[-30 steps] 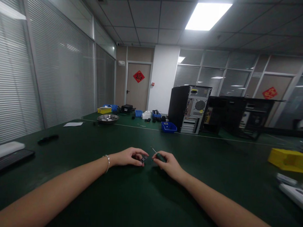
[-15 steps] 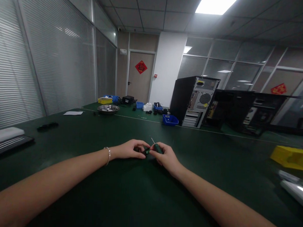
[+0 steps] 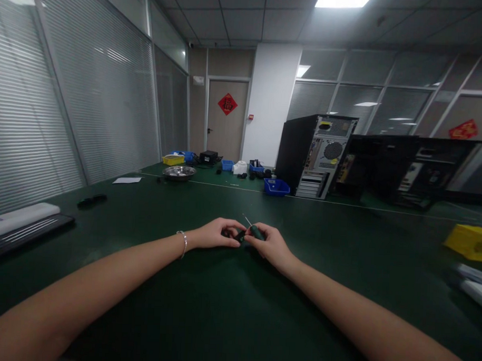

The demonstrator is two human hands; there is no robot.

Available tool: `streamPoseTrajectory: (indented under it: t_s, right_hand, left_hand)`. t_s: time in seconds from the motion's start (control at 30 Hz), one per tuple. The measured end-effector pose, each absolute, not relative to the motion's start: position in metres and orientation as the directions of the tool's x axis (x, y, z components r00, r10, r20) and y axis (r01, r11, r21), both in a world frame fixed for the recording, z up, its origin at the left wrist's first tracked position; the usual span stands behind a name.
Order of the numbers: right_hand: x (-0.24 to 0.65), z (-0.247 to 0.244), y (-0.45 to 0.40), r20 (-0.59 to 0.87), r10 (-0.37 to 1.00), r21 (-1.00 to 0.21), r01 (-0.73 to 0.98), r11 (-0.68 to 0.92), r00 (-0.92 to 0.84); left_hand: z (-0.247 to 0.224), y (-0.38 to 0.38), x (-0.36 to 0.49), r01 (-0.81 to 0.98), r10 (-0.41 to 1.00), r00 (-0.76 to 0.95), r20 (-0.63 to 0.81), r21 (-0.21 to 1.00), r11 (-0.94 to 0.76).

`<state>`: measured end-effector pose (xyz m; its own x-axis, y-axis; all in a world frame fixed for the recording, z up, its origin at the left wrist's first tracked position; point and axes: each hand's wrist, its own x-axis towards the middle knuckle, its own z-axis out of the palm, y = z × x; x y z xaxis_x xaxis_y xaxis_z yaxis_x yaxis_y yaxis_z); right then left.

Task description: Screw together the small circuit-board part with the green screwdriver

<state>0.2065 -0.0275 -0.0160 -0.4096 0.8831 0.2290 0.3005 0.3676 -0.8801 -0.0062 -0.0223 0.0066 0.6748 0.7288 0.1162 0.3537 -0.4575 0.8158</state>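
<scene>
Near the middle of the green table [image 3: 205,295], my left hand [image 3: 219,233] is closed on a small dark part [image 3: 240,237], its thumb and fingers on the part's left side. The part looks black and green, and its details are too small to tell. My right hand [image 3: 271,245] grips a screwdriver [image 3: 257,232] with a dark green handle. Its thin metal shaft points up and to the left, away from the part. The fingertips of both hands are close together at the part.
Further back stand a metal bowl [image 3: 179,172], a blue bin [image 3: 276,187] and a black computer tower [image 3: 316,157]. A keyboard [image 3: 29,233] lies at the left, near dark glasses [image 3: 92,200]. A yellow bin [image 3: 468,242] is at the right.
The camera view has shifted, so the whole scene sits a little further right and higher. Both hands keep their holds, close together.
</scene>
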Motion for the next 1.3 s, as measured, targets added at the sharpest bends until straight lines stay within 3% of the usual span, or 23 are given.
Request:
streamPoseTrajectory:
  t_s: [0.4, 0.6, 0.7, 0.77, 1.0, 1.1, 1.3]
  right_hand:
    - [0.204, -0.007, -0.037, 0.205, 0.898, -0.872, 0.344, 0.348, -0.390]
    - [0.207, -0.008, -0.037, 0.194, 0.893, -0.878, 0.334, 0.343, -0.407]
    - [0.208, -0.009, -0.037, 0.194, 0.895, -0.877, 0.338, 0.342, -0.402]
    - [0.209, -0.008, -0.038, 0.186, 0.894, -0.879, 0.338, 0.337, -0.408]
    - [0.212, -0.003, -0.042, 0.147, 0.897, -0.897, 0.326, 0.299, -0.417]
    - [0.212, -0.003, -0.043, 0.150, 0.899, -0.901, 0.317, 0.296, -0.412]
    - [0.218, -0.005, -0.035, 0.194, 0.910, -0.939, 0.199, 0.280, -0.366]
  left_hand:
    - [0.008, -0.029, -0.003, 0.353, 0.726, 0.677, 0.120, 0.813, -0.463]
    - [-0.002, -0.018, -0.003, 0.162, 0.768, 0.609, 0.196, 0.918, -0.363]
    - [-0.009, 0.002, -0.012, 0.023, 0.886, 0.407, 0.222, 0.967, -0.253]
    - [-0.009, 0.019, -0.028, -0.066, 0.959, 0.165, 0.230, 0.973, -0.222]
    - [-0.010, 0.062, -0.116, -0.142, 0.896, -0.395, 0.204, 0.950, -0.279]
    - [-0.013, 0.067, -0.133, -0.142, 0.837, -0.515, 0.184, 0.945, -0.295]
    - [-0.013, 0.070, -0.132, -0.116, 0.809, -0.553, 0.199, 0.943, -0.312]
